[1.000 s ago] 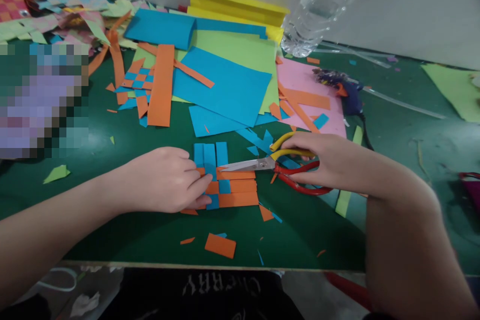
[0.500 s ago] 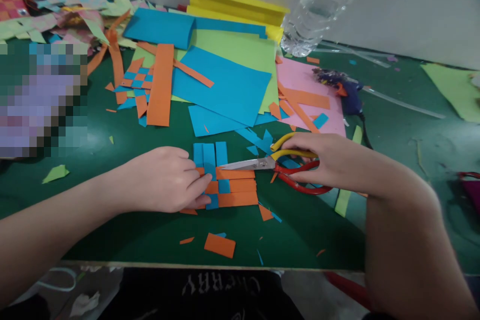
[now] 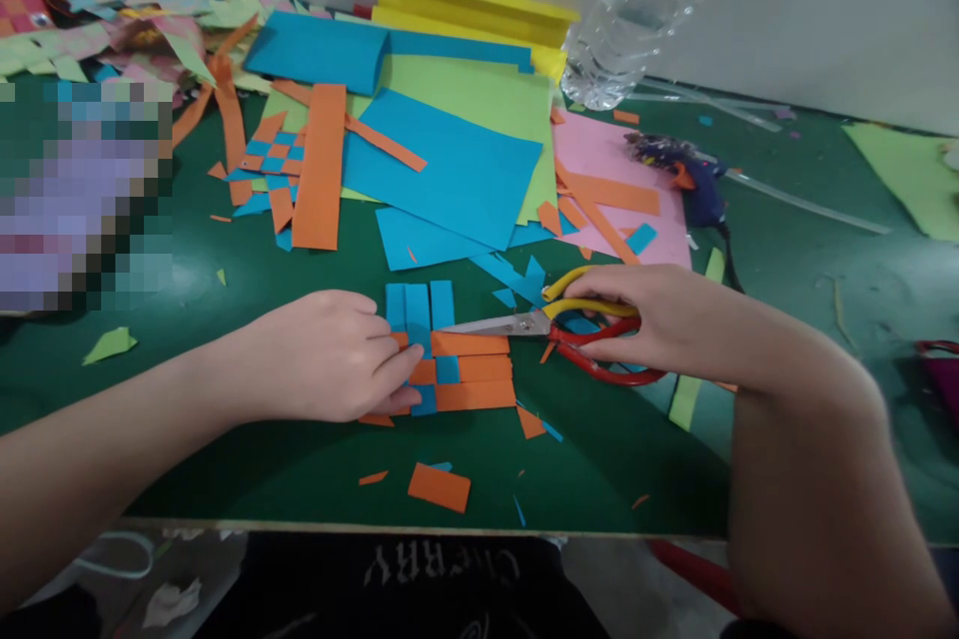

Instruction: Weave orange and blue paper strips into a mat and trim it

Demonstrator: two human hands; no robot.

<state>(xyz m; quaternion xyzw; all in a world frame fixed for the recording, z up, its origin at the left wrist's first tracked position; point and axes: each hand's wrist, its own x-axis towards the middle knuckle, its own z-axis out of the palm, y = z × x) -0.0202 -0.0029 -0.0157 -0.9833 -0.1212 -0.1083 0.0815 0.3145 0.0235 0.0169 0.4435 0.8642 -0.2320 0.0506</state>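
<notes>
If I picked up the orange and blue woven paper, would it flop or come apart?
The woven paper would probably feel light, since its strips look thin. It might sag, being woven from separate strips. They could slide loose, as the blue ends stick out with a gap showing.

Woven paper mat [image 3: 472, 369]: left part hidden beneath the left hand [image 3: 352, 359]; scissors [image 3: 516, 324]: handle loops partly covered by the right hand [image 3: 636, 315]; clear bottle [image 3: 644, 20]: top cut off by upper edge; pixelated object [image 3: 67, 210], far left: blurred into blocks, identity unclear; purple item [image 3: 945, 374]: cut off by right edge; black shirt [image 3: 412, 594]: lower print cut off below
</notes>
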